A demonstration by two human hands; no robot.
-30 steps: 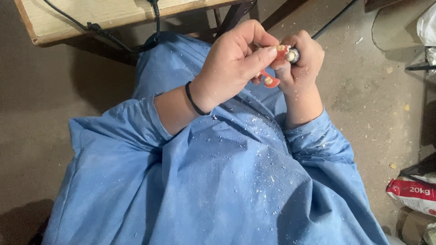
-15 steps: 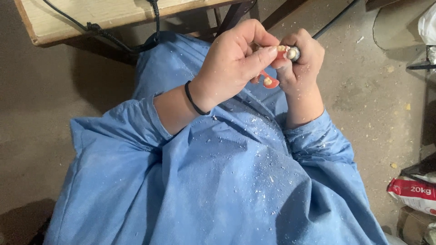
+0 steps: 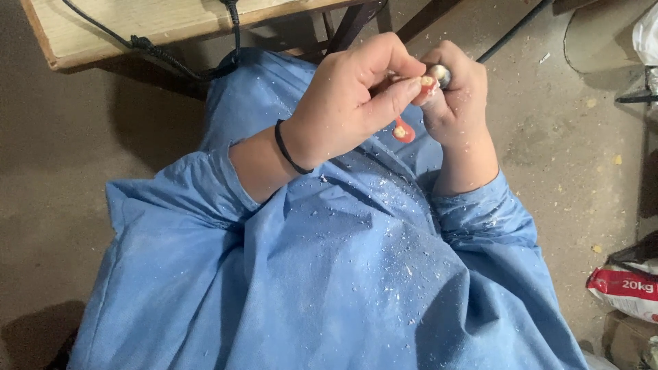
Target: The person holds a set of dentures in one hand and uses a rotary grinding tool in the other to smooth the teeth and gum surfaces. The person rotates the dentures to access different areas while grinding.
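Two bare hands meet above my lap, seen from the head camera looking straight down. My left hand [image 3: 349, 103], with a black band on its wrist, pinches a small pink-and-cream piece [image 3: 428, 83] between thumb and fingertips. My right hand [image 3: 458, 103] is curled shut around a slim tool with a rounded metal tip [image 3: 441, 74], whose tip sits right against the piece. A red-orange part [image 3: 403, 130] hangs just below the two hands; I cannot tell whether it belongs to the piece. Pale chips speckle the blue smock [image 3: 329, 274] beneath.

I judge this to be fine shaping work, so the piece needs a firm pinch close to the contact point, and the tool only light, short touches. Keeping the heels of both hands pressed together would steady the tip. The piece is small and mostly covered by my fingers, so I would turn it often to check the surface.

A wooden bench [image 3: 137, 27] with a black cable [image 3: 157, 55] lies above, and a dusty floor [image 3: 569, 157] to the right.
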